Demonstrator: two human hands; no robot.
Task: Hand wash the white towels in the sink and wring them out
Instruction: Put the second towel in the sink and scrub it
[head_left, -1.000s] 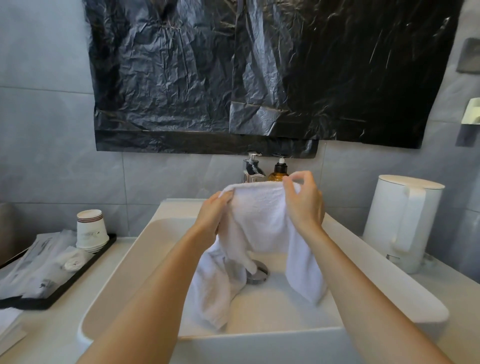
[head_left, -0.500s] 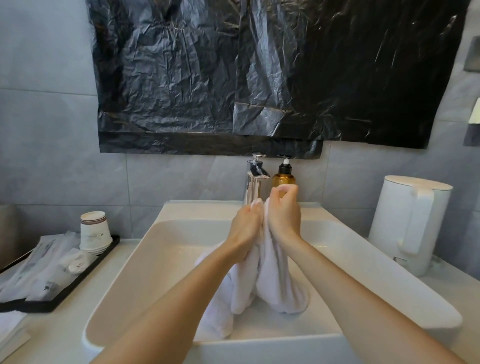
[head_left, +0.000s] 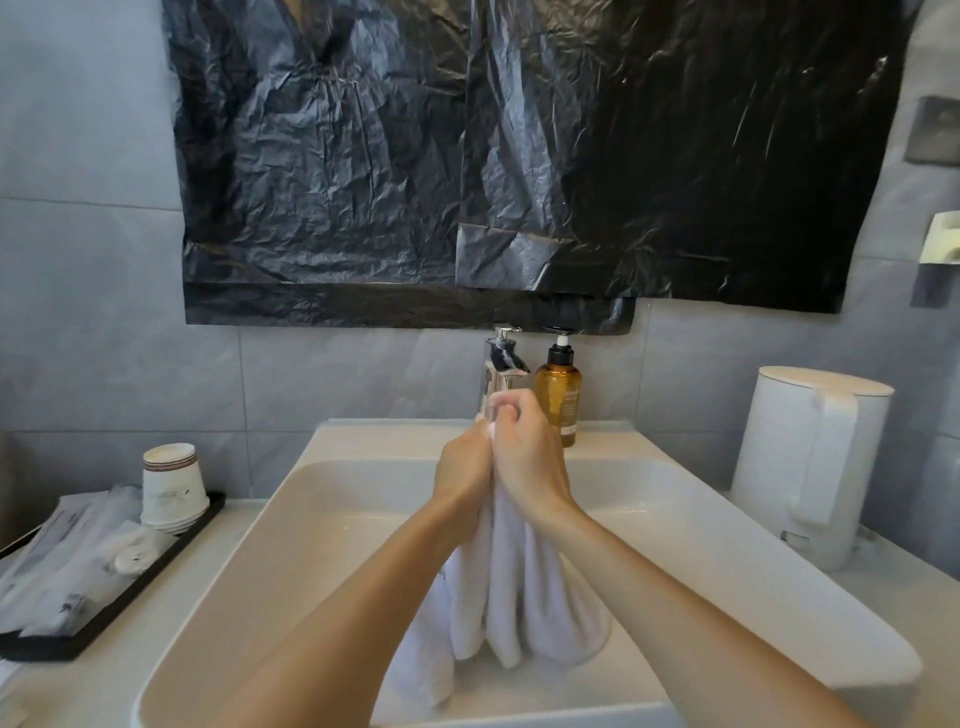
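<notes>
Crumpled black plastic sheeting (head_left: 519, 156) covers the grey tiled wall above a white rectangular ceramic sink (head_left: 311, 545) set on the pale counter (head_left: 104, 670). A white lidded plastic kettle (head_left: 810, 462) stands at its right. The white terry towel (head_left: 514, 597) hangs bunched into the basin, its top clamped between the left hand (head_left: 462, 478) and right hand (head_left: 524, 452), pressed together before the chrome faucet (head_left: 501, 369).

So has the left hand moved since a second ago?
Yes. The left hand has swung right, toward the tap, and now presses against the right hand, bunching the towel between them over the sink.
</notes>
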